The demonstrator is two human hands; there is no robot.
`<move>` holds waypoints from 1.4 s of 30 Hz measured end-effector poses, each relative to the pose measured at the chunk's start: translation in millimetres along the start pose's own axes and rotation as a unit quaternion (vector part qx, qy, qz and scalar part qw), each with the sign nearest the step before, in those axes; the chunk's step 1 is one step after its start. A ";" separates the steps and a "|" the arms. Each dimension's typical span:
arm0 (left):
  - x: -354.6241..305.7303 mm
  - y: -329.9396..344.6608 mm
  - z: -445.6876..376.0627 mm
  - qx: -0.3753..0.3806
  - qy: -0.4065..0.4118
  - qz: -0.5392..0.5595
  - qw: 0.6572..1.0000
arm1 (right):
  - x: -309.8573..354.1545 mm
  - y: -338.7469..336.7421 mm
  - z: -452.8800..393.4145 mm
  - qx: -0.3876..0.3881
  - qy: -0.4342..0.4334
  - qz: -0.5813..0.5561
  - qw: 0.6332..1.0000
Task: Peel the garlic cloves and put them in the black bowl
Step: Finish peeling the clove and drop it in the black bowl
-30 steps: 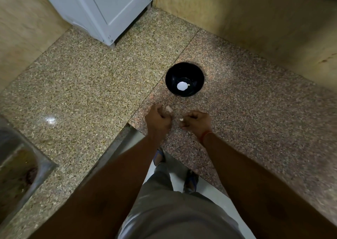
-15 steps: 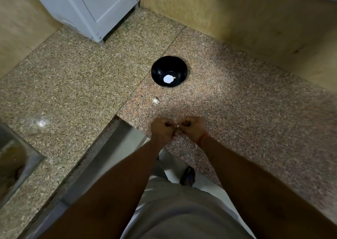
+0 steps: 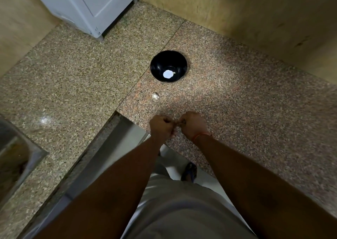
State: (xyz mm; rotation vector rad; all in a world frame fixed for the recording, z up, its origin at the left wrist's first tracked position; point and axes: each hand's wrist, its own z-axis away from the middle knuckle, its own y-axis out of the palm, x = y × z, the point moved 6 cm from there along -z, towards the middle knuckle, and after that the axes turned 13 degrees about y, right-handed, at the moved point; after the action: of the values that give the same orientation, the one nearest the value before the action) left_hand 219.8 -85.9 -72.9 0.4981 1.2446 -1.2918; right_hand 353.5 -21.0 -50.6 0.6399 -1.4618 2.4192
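The black bowl (image 3: 168,66) stands on the granite counter (image 3: 255,101), with a white spot (image 3: 167,74) at its bottom and a tiny pale bit beside it. A pale garlic piece (image 3: 155,96) lies on the counter between the bowl and my hands. My left hand (image 3: 161,127) and my right hand (image 3: 193,124) are fists held close together near the counter's front edge. Their fingertips meet, pinching a small garlic clove that is almost hidden between them.
A white appliance (image 3: 87,6) stands at the back left corner. A steel sink (image 3: 16,158) is set into the counter at the far left. Beige tiled walls (image 3: 255,16) close the back. The counter makes an inner corner just left of my hands.
My hands have come together and drawn back toward the counter's edge. A garlic piece that was by my left hand now lies alone on the counter below the bowl.
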 end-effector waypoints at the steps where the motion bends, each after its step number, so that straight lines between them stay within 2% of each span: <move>1: -0.4 -0.6 -1.8 0.001 0.008 -0.010 1.000 | 0.3 -0.4 -0.4 -0.002 0.000 -0.003 1.000; 6: -6.6 -2.5 -6.5 0.002 0.041 -0.075 0.996 | -3.5 1.1 -4.8 -0.005 0.021 -0.016 1.000; 15: 2.0 2.1 -8.5 -0.022 0.028 -0.078 0.996 | -11.0 7.1 -6.9 -0.031 0.066 -0.030 0.997; 23: 7.2 1.9 -11.7 -0.029 0.041 -0.107 0.993 | -9.7 7.1 -4.3 -0.033 0.062 -0.023 0.997; 28: 0.6 6.7 -10.9 -0.007 0.118 -0.157 0.980 | -11.9 3.2 -7.0 0.003 0.039 -0.065 0.997; 31: 2.9 7.2 -7.1 -0.012 0.166 -0.159 0.973 | -12.6 4.0 -6.4 -0.005 0.033 -0.069 0.997; 34: 0.0 7.9 -3.9 -0.011 0.181 -0.162 0.970 | -9.8 4.5 -3.0 -0.012 0.031 -0.059 0.998; 37: 0.6 5.5 -2.2 -0.016 0.163 -0.130 0.978 | -12.5 6.4 -4.4 -0.012 0.044 -0.077 0.996; 42: 5.1 4.1 -0.8 -0.006 0.100 -0.012 0.995 | -25.9 7.2 -7.2 0.011 0.107 -0.213 0.971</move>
State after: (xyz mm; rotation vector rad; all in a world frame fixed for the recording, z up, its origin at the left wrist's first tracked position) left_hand 222.2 -86.3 -79.1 0.6181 1.4271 -1.2773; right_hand 371.4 -17.6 -71.6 0.6020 -1.0851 2.0968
